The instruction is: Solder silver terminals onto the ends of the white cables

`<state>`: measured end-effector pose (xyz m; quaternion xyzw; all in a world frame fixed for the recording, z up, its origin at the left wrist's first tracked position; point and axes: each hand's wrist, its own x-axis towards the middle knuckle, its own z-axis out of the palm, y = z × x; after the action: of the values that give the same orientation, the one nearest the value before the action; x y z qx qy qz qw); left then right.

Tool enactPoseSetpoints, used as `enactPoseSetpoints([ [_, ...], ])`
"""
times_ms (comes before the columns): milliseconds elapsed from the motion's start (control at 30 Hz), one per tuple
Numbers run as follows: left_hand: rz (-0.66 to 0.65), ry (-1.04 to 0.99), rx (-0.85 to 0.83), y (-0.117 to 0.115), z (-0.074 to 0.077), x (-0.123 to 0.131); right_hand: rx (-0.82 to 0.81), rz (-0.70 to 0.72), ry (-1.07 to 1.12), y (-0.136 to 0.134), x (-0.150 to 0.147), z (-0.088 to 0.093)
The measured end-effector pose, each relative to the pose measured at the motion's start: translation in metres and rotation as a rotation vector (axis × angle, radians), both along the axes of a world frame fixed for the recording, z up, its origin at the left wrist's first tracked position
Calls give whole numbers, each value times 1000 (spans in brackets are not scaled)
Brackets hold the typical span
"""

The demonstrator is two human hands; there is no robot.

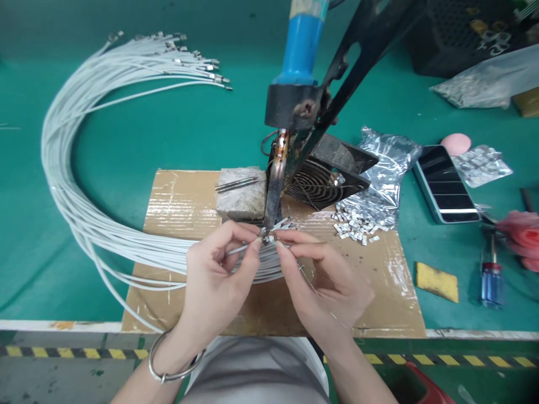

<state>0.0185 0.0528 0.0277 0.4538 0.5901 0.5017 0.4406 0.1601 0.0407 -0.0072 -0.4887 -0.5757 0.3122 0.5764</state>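
Observation:
My left hand [225, 269] pinches a white cable [238, 249] close to its end, fingers closed. A small metal connector [268, 239] sits at that end, right under the tip of a soldering iron [274, 193] with a blue handle, clamped in a black stand. My right hand [326, 275] is closed too, its thumb and forefinger meeting at the connector's right side. A thin solder wire [310, 285] runs through this hand and down past the palm. Fingertips partly hide the joint. Beneath both hands lies a bundle of white cables [160, 249].
Cardboard [387, 292] covers the bench under the work. Behind the hands stand a whitish block [241, 202] with metal rods on it and a black fan [315, 179]. To the right lie small metal pieces [357, 227], a phone [446, 182], a yellow sponge [437, 281] and a screwdriver [492, 283].

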Motion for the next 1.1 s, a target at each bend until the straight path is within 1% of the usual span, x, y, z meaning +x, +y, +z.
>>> enactPoseSetpoints([
  [167,-5,-7,16,0,1,0,-19,-2,2,0,0,-1],
  [300,1,58,35,-2,-3,2,-36,0,12,0,0,-2],
  [400,16,222,103,-8,-8,4,-46,-1,4,1,0,-2],
  [533,17,506,277,-18,-13,7,-62,-4,-11,0,1,-3],
  [633,11,608,374,-21,-15,7,-68,-1,-8,-1,1,-3],
  [1000,23,635,382,-21,-16,8,-63,-2,-19,-1,1,-2],
  [1100,27,576,327,-20,-16,8,-77,2,-16,-2,1,-2],
])
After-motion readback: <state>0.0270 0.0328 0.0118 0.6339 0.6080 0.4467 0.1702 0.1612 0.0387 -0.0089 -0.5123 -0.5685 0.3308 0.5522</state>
